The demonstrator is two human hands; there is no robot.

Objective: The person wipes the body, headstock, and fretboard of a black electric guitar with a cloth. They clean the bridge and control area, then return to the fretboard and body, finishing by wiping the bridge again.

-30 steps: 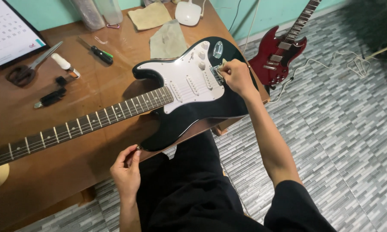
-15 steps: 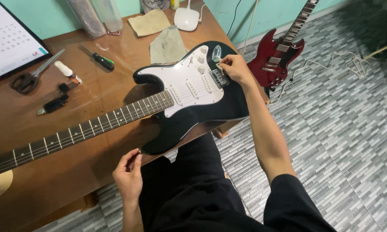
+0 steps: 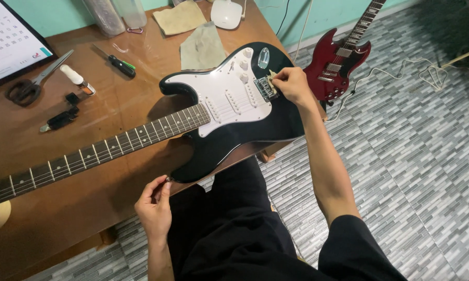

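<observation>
On the black guitar (image 3: 229, 112), right hand (image 3: 292, 83) still pinches the bridge (image 3: 265, 87), left hand (image 3: 154, 208) still closed on a small part.

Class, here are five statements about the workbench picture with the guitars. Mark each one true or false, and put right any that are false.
1. The black electric guitar lies flat on the wooden table. True.
2. The right hand is at the guitar's bridge. True.
3. The left hand presses down on the guitar's neck. False: it is at the lower edge of the body, near the table edge, pinching something too small to make out.
4. The red guitar lies on the table too. False: it stands off the table, by the wall.
5. The scissors are in the right hand. False: they lie on the table, at its far left.
</observation>
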